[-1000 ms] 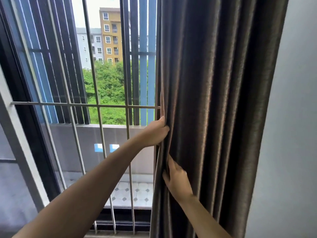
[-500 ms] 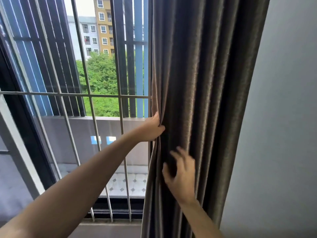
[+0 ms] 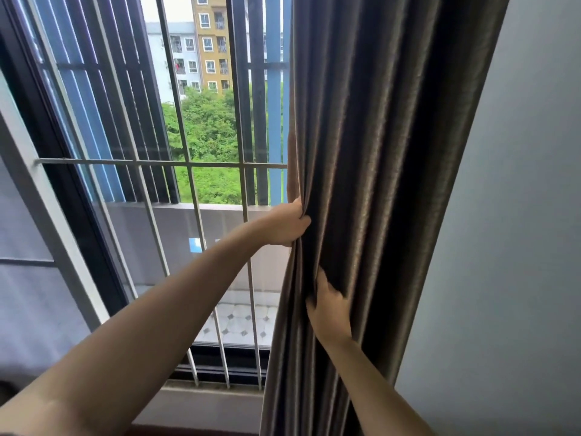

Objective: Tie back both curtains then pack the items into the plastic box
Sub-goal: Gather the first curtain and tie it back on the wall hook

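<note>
Nearest, the right hand (image 3: 328,306) reached up from the lower right, its fingers tucked into a fold of the curtain (image 3: 383,171) and curled on the cloth. A little farther and higher, the left hand (image 3: 287,226) gripped the curtain's left edge, fingers closed round bunched fabric. The curtain, dark brown-grey, hung in deep pleats right of centre, gathered between the two hands, with a plain grey wall (image 3: 518,221) just to its right. Left of it stood pale window bars (image 3: 188,164), then a balcony (image 3: 239,324) with tiled floor. Far off were green trees (image 3: 210,133) and apartment blocks (image 3: 213,48).
</note>
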Tool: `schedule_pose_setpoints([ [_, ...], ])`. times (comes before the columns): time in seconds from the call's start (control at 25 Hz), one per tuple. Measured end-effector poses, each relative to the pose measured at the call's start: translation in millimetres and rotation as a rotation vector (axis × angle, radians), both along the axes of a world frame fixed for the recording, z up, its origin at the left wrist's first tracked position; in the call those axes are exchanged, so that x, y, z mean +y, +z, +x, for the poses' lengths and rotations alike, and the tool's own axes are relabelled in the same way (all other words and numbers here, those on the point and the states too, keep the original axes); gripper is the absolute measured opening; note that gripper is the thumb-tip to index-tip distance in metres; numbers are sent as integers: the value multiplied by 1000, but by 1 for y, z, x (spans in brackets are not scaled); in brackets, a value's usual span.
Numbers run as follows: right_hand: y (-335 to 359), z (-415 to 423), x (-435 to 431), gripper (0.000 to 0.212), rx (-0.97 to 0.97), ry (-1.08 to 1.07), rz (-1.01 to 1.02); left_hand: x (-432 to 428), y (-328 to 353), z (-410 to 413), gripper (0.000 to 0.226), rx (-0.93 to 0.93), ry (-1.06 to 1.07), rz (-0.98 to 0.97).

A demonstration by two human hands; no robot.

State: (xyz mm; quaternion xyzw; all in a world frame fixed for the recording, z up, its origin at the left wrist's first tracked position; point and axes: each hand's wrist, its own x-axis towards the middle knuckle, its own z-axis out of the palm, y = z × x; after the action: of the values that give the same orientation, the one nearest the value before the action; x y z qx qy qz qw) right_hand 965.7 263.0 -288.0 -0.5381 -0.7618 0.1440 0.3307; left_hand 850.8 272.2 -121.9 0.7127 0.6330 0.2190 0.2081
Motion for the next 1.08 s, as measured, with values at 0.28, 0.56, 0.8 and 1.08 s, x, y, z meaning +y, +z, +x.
schedule_pose_setpoints([
  [0.28,-1,-13,-16,67,-4,77,-86,4,-11,20,28,-150,-1,123],
  [0.56,7,-2,-21,60,48,64,116,19,-14,17,45,131,-43,201],
  [0.8,45,26,9,66,470,-297,422,15,-8,3,56,146,32,115],
  [1.08,49,42,24,54,419,-184,192,13,-14,4,51,48,67,129],
])
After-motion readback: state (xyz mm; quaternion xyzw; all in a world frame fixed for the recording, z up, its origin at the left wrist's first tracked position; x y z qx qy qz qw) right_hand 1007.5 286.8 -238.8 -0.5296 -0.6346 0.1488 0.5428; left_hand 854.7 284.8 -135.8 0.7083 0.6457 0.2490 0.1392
